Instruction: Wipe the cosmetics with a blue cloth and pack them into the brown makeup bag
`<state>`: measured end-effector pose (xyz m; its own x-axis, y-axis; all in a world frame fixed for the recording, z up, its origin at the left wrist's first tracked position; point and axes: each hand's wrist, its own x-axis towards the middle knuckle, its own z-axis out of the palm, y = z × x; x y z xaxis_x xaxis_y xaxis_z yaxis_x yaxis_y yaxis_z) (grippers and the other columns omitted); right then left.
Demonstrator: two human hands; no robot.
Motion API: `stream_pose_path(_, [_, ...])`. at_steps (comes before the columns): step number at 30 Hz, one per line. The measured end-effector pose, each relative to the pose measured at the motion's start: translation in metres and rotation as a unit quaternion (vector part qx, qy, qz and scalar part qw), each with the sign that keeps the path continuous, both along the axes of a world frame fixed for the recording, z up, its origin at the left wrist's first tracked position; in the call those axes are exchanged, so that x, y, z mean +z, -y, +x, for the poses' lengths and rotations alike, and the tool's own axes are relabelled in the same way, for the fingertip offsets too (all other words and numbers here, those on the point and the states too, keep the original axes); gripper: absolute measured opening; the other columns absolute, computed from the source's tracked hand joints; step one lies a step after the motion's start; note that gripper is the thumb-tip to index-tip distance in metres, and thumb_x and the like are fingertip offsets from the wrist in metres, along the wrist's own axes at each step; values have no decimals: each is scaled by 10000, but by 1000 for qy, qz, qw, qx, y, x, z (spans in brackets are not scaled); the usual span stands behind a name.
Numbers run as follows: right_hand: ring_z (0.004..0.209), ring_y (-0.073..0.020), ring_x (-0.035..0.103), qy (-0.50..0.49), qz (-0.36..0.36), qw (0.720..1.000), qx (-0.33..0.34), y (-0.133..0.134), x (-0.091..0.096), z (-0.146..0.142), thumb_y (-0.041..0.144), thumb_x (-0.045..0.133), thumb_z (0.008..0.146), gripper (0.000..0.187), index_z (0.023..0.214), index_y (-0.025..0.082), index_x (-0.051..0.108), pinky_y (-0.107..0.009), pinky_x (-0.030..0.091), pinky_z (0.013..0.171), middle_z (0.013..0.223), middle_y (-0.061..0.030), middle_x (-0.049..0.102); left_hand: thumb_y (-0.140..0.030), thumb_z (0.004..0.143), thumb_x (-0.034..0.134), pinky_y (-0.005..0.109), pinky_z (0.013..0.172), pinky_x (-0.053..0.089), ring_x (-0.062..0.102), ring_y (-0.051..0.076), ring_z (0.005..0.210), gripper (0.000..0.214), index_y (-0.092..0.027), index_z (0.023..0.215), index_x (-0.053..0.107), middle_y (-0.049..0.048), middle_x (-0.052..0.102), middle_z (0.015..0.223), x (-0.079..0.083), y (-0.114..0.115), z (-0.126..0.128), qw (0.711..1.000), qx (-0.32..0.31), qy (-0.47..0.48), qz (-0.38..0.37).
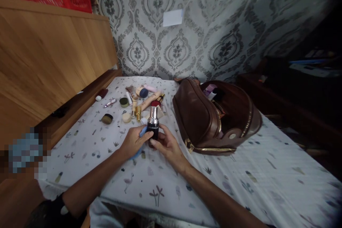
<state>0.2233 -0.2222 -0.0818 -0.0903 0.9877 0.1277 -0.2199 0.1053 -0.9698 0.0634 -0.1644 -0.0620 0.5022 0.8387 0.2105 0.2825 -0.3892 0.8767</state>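
Observation:
Upright between my two hands is a black cosmetic bottle [153,127] with a silver top and white lettering facing me. My left hand [132,141] closes on its left side, thumb across the front. From the right, my right hand [171,149] grips its lower part with thumb and fingers. Something blue, perhaps a cloth [136,155], shows beside and under my left hand; I cannot tell whether it is held. Just beyond the bottle lie a gold tube [138,113], a round cream-coloured jar [126,117], a dark green round container [124,102] and a blue-capped jar [143,92].
A brown leather bag [192,114] stands unzipped on the right, with items inside. Further left on the patterned tablecloth [93,160] lie a brown oval item [107,118] and a small tube [109,103]. A wooden cabinet [53,50] borders the left, a patterned wall [157,42] the back.

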Motion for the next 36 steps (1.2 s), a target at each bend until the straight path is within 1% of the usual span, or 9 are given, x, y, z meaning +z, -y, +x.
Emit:
stream_pose_path(4, [724, -163, 574, 42, 5, 999, -29, 0, 0, -1, 429, 738, 769, 597, 1283, 242, 499, -275, 459, 632, 815, 10, 608, -649, 916, 419, 280, 661, 441, 542, 174, 692, 545, -167, 725, 589, 20, 594, 683, -1, -7, -1, 997, 52, 57, 8])
stream_pose_path(6, [752, -167, 571, 74, 16, 997, -35, 0, -1, -1, 410, 723, 776, 535, 1245, 229, 541, -288, 459, 680, 823, 7, 609, -645, 886, 499, 293, 753, 468, 583, 198, 809, 499, -169, 874, 648, 33, 642, 788, -1, -10, -3, 992, 69, 103, -3])
stream_pose_path(9, [814, -181, 581, 115, 29, 992, -30, 0, -2, -1, 416, 707, 781, 455, 1173, 211, 600, -308, 459, 751, 895, -17, 640, -576, 803, 679, 282, 824, 482, 605, 198, 918, 477, -195, 1089, 657, 31, 676, 926, 0, -11, -4, 978, 47, 175, -99])
stream_pose_path(12, [836, -188, 565, 163, 43, 985, -23, 0, -1, 1, 453, 692, 790, 392, 1076, 189, 643, -305, 449, 742, 936, -40, 628, -512, 723, 786, 233, 745, 483, 595, 148, 804, 454, -177, 1012, 685, 14, 663, 871, 2, -9, -5, 952, 31, 230, -198])
stream_pose_path(16, [737, -159, 482, 232, 53, 971, -18, 3, 4, 4, 526, 632, 833, 349, 845, 177, 619, -284, 391, 650, 792, -11, 513, -455, 626, 867, 209, 682, 475, 588, 124, 726, 449, -139, 900, 705, 16, 654, 802, 4, -7, -6, 927, 2, 271, -259])
stream_pose_path(20, [626, -124, 445, 175, -14, 984, 32, 4, 8, 5, 588, 654, 792, 421, 849, 195, 514, -260, 364, 563, 713, 35, 464, -425, 575, 898, 214, 650, 484, 602, 127, 693, 480, -133, 904, 706, 24, 671, 799, 3, -5, -6, 916, -17, 272, -293])
stream_pose_path(24, [510, -84, 369, 95, -63, 988, 104, 2, 10, 4, 565, 696, 745, 434, 887, 196, 518, -232, 311, 481, 629, 74, 436, -432, 552, 904, 229, 648, 501, 611, 133, 672, 498, -129, 895, 708, 24, 678, 766, 5, -3, -5, 917, -32, 256, -305])
stream_pose_path(29, [593, -100, 407, 199, -17, 980, 12, 1, 9, 3, 439, 668, 743, 290, 785, 182, 542, -231, 335, 537, 654, 45, 467, -439, 506, 918, 220, 645, 505, 616, 129, 674, 502, -131, 847, 717, 22, 684, 755, 7, 0, -2, 922, -7, 247, -297])
stream_pose_path(36, [587, -140, 505, 355, 17, 932, -77, 10, 13, 0, 391, 588, 821, 217, 796, 221, 455, -243, 354, 555, 652, 28, 536, -469, 454, 919, 210, 608, 475, 577, 111, 627, 507, -131, 762, 701, 5, 671, 706, 3, 0, 1, 934, 41, 230, -270])
